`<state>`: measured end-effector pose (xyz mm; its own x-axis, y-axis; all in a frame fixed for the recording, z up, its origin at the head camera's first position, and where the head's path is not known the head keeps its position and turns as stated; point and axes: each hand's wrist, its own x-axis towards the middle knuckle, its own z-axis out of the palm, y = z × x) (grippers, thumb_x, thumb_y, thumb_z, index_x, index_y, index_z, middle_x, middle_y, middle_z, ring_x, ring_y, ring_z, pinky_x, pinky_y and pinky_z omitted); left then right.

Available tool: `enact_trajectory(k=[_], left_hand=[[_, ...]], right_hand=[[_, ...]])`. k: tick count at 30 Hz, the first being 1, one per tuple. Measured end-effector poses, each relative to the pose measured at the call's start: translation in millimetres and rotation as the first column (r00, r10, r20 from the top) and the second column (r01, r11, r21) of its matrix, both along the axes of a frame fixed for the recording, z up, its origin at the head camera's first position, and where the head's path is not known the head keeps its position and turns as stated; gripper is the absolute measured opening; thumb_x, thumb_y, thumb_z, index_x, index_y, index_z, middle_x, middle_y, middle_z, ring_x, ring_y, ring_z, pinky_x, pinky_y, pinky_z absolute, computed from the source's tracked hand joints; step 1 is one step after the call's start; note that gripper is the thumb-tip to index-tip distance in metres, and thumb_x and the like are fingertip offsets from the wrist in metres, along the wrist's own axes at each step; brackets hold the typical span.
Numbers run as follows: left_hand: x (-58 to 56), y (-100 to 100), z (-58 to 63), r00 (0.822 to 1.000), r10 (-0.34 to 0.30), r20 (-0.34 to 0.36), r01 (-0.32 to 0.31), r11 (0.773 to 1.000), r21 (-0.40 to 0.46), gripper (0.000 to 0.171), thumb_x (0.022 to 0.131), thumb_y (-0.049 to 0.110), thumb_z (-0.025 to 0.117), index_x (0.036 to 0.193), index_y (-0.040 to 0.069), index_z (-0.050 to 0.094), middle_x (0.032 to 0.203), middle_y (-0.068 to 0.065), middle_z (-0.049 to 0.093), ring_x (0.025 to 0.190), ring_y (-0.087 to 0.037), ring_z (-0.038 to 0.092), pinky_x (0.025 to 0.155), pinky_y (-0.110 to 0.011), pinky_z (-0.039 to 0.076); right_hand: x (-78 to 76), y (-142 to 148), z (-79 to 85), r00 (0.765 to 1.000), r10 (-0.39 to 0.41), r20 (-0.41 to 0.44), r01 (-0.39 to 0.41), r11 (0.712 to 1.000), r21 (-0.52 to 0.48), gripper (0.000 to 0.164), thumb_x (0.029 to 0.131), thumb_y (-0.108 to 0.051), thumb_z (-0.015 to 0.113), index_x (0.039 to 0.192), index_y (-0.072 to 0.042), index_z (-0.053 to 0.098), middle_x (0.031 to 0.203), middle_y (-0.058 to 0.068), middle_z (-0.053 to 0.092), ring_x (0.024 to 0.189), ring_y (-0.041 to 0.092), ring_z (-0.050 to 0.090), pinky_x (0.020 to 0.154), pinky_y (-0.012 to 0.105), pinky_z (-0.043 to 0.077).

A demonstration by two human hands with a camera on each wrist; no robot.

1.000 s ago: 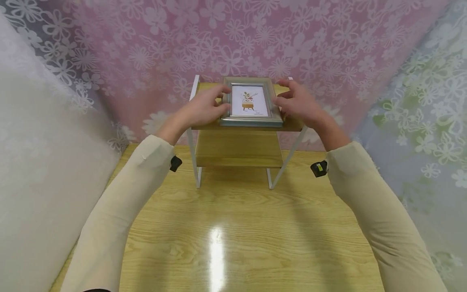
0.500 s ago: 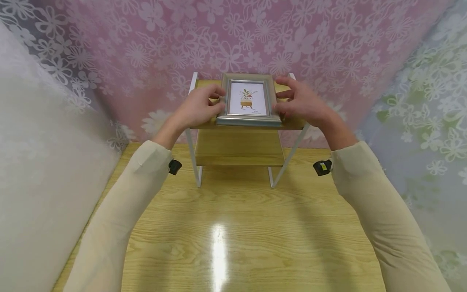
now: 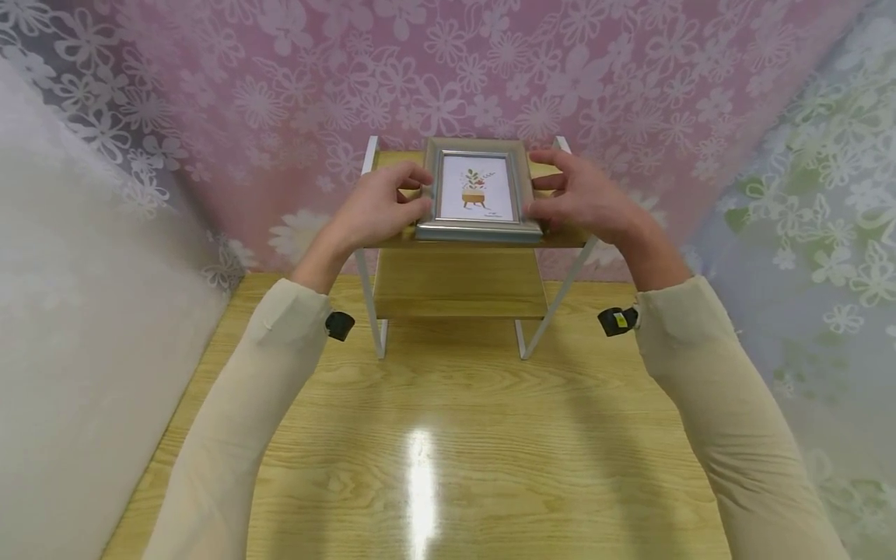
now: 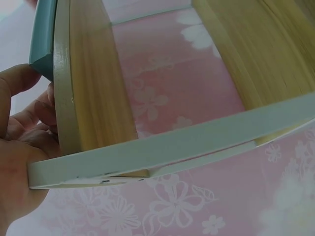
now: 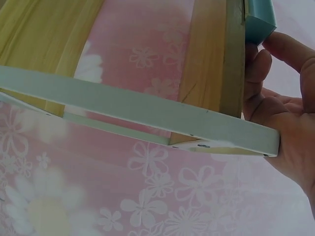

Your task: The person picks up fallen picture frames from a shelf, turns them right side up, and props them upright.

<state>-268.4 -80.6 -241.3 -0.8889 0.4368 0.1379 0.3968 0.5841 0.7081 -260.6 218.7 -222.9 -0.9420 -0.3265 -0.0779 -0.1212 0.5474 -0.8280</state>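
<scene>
A picture frame (image 3: 479, 230), silvery with a small plant print, lies face up on the wooden top of a small shelf stand (image 3: 458, 284). My left hand (image 3: 381, 204) holds the frame's left side with bent fingers and thumb. On the opposite side my right hand (image 3: 581, 196) grips the right edge, its index finger reaching toward the far corner. In the left wrist view the thumb meets the corner of the frame (image 4: 42, 46), whose edge looks blue-green. The right wrist view has the thumb under the frame's corner (image 5: 260, 24), other fingers curled beside the shelf edge.
The stand has white metal legs (image 3: 369, 299) and a lower wooden shelf. A pink flowered wall covering (image 3: 280, 109) rises right behind it. Pale walls (image 3: 91, 257) stand on both sides, and a glossy wood-grain floor (image 3: 448, 435) spreads in front.
My left fingertips have drawn back slightly from over the frame's face to its side, and the frame has shifted a little left. The last half second shows almost no movement.
</scene>
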Motion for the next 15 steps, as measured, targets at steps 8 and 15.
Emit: enact_trajectory(k=[8,15], left_hand=[[-1.9,0.5,-0.5,0.998,0.050,0.027,-0.051,0.998,0.026,0.040,0.097,0.024,0.057,0.135,0.010,0.057,0.134,-0.010,0.060,0.113,-0.022,0.063,0.093,-0.038,0.050],[-2.4,3.1,-1.6,0.999,0.046,0.001,-0.046,0.999,0.019,0.038,0.095,0.022,0.055,0.130,0.007,0.059,0.128,-0.013,0.064,0.114,-0.024,0.063,0.093,-0.039,0.050]], right_hand=[[-0.6,0.3,-0.1,0.999,0.034,0.017,-0.033,0.999,-0.034,0.084,0.091,-0.015,0.073,0.158,-0.013,0.023,0.146,0.020,0.049,0.123,0.032,0.057,0.073,0.026,0.056],[-1.8,2.9,-1.9,0.999,0.044,-0.025,-0.044,0.999,-0.008,0.081,0.090,-0.017,0.074,0.157,-0.014,0.028,0.143,0.018,0.051,0.126,0.031,0.053,0.074,0.027,0.055]])
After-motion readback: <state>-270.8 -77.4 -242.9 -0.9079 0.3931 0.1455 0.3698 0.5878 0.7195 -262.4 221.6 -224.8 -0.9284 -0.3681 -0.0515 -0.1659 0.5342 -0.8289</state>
